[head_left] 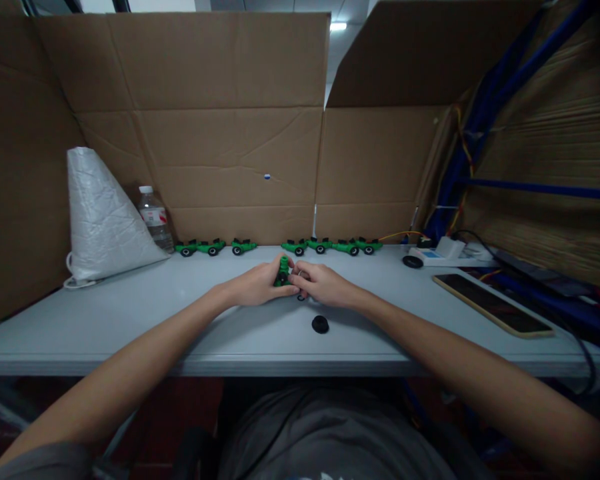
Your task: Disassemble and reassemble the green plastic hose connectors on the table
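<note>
A silver-grey padded bag [100, 220] stood at the left end of the table [105, 313], beside a water bottle [154, 217] whose red-and-white label was too small to read. Green toy race cars [319, 246] lined the back. At centre, the left hand [257, 283] was closed around a green toy car [284, 262] held on end, while the right hand [324, 283] bunched its fingertips at the car's side; whether they pinched a part could not be told. The step appeared to be close fingertip work on that car; the next move seemed to call for a steady left grip. A black disc [321, 325] lay nearer the person; a phone [493, 305] lay far right.
</note>
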`<state>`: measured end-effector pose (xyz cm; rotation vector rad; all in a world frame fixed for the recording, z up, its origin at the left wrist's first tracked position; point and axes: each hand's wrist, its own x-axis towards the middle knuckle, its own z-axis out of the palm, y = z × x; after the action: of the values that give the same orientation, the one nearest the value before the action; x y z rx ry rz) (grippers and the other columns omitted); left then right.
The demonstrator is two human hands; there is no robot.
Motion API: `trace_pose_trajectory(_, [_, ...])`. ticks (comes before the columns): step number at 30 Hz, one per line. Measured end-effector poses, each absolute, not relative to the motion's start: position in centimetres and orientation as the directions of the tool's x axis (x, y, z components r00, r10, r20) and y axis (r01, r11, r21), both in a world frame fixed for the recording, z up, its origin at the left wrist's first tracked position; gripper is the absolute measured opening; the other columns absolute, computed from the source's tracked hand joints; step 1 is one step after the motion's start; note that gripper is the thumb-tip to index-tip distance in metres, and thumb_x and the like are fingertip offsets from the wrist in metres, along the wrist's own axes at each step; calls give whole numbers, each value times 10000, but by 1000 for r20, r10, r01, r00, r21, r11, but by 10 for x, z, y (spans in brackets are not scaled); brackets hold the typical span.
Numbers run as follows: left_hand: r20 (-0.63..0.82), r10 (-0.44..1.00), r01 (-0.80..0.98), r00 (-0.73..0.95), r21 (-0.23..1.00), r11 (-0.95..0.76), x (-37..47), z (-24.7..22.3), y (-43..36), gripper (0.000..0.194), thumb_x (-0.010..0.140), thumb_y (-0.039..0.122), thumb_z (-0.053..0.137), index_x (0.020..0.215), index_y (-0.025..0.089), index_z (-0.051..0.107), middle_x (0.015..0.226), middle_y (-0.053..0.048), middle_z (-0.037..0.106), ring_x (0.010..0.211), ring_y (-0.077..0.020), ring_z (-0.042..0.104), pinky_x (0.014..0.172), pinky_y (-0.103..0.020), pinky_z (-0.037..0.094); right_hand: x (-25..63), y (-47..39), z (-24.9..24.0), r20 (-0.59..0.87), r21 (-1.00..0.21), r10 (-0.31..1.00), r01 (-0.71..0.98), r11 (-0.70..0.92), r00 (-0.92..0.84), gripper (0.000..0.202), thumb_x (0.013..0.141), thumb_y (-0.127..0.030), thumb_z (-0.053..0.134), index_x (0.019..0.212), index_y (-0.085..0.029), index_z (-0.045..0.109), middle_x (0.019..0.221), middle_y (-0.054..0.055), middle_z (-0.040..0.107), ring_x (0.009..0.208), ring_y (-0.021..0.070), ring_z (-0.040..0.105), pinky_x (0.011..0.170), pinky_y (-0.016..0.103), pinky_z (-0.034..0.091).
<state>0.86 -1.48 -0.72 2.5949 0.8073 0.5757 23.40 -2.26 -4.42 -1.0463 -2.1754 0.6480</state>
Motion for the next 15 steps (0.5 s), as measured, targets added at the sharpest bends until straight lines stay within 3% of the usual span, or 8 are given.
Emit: trace_pose_trajectory(15, [257,605,465,753,442,-767,8,-7,-14,544,951,610,654,1287,202,526,1047,-82,718,884,-244,669,777,-364,502,233,-22,-45,307,-653,818,518,553,-486,261,1050,-438,519,968,-202,594,721,12,703,656,169,641,618,267,393])
